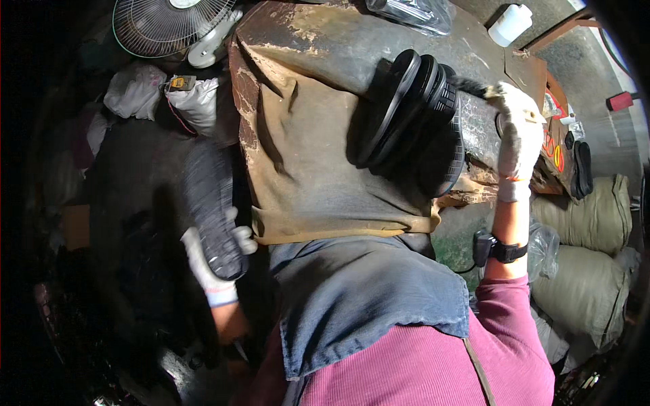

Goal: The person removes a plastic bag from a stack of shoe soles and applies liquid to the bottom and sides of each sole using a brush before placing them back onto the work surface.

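My left hand, in a white glove, grips a black shoe sole from below, fingers around its lower end. The sole is held out to the left of the cloth-covered work surface, slightly blurred. My right hand, also gloved in white, is closed around a brush with dark bristles. Its bristle end reaches left to the edge of a stack of black shoe soles. Those soles lean against each other on the brown cloth. The brush's handle is mostly hidden by my fingers.
A fan stands at the far left, with white bags below it. Plastic-wrapped dark items and a white bottle are at the far side. Filled sacks sit at the right, near another dark pair of soles.
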{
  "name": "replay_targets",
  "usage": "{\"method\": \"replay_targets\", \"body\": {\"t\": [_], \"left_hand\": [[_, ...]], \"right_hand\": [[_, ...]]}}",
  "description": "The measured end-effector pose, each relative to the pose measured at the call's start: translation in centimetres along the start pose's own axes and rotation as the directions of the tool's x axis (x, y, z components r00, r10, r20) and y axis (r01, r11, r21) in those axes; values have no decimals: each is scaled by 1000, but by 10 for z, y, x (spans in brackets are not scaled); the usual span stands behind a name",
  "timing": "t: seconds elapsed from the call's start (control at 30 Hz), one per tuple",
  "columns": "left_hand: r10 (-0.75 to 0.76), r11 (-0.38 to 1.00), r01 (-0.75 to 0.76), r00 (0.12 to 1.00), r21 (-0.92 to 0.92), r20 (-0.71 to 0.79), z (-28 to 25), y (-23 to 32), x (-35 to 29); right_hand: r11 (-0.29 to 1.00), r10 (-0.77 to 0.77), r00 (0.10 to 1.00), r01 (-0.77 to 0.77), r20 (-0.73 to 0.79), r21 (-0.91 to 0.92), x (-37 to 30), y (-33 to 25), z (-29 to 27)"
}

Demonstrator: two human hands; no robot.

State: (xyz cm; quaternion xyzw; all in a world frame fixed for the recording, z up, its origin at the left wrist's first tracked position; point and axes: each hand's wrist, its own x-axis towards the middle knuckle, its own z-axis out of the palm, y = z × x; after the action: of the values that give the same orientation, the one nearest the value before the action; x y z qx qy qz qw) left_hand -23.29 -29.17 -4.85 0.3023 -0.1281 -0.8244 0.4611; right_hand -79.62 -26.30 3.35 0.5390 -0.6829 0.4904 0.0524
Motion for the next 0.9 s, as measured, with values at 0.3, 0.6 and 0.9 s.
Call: {"method": "replay_targets", "body": {"t": [0.3,0.6,0.9], "left_hand": [[719,691,-723,686,16,-110,-183,-5,-87],[306,754,-389,921,530,240,-22,-16,97],[-254,307,-269,901,913,351,160,-169,278]], "right_hand": [[843,-213,964,101,-156,-528,16,114,-103],[590,23,998,35,61,-806,11,139,-95],[772,454,889,-425,-57,-472,-1,182,-85]]}}
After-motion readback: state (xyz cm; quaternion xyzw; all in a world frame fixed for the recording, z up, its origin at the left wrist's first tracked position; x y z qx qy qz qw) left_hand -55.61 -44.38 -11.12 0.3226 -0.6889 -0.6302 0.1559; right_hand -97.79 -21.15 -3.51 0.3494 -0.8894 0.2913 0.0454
